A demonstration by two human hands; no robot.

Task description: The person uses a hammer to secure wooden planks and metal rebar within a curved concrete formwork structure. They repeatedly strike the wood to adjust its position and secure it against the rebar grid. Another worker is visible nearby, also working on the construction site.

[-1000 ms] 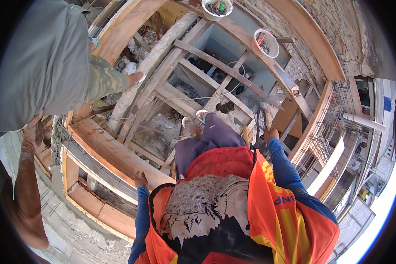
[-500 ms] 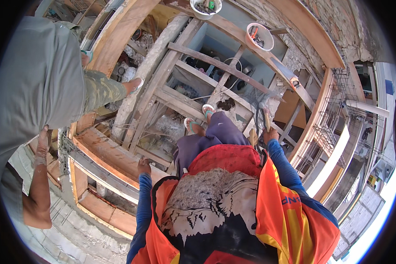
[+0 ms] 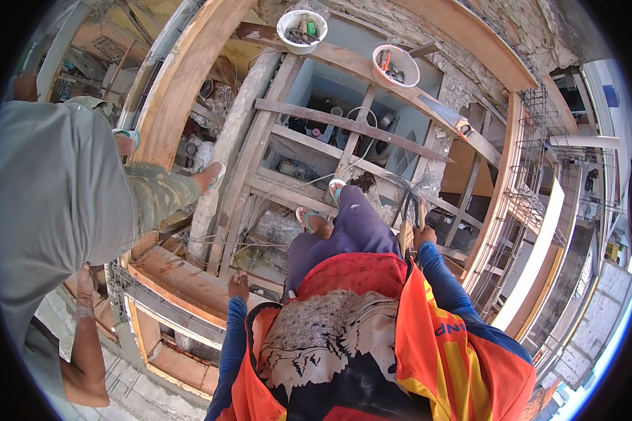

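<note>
My left hand (image 3: 238, 286) hangs left of my body with its fingers curled closed; what it holds, if anything, I cannot make out. My right hand (image 3: 424, 237) is closed around a slim light-brown wooden piece (image 3: 421, 210), perhaps a tool handle; its kind is unclear. Right beside it, by my thigh, a second pale wooden piece (image 3: 406, 237) sticks up. A dark, thin, looped bundle (image 3: 409, 200) shows just ahead of the right hand. My sandalled feet (image 3: 336, 188) stand on timber beams over an open drop.
Crossing timbers (image 3: 351, 130) span a gap with a room below. A white bucket (image 3: 302, 31) and a pink-rimmed bucket (image 3: 396, 66) with tools stand on a far plank. Rebar cages (image 3: 534, 161) run along the right. At left stands a co-worker in a grey shirt (image 3: 63, 189).
The view has shifted, so the buckets sit farther left and lower. My right foot is slightly farther forward. The wooden piece stays in my right hand. The co-worker appears lower in view.
</note>
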